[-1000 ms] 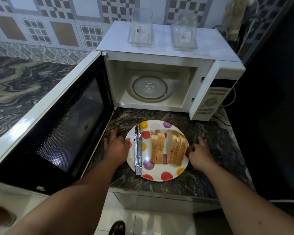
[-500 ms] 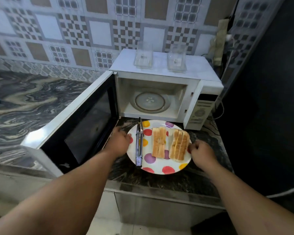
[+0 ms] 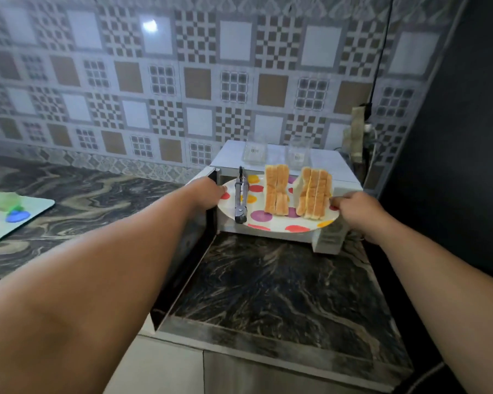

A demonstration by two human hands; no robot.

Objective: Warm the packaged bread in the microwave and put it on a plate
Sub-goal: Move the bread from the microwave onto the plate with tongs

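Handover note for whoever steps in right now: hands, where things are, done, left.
Left hand: grip on the left rim of the polka-dot plate.
Right hand: grip on the plate's right rim.
The plate is lifted off the counter, held level in front of the open microwave.
On the plate: two stacks of bread slices, out of their package, and metal tongs lying near the left edge.
Done: bread plated; microwave door open.
Left: cannot tell from this view whether the bread has been warmed. If not, take the tongs off, heat, then set the plate down.
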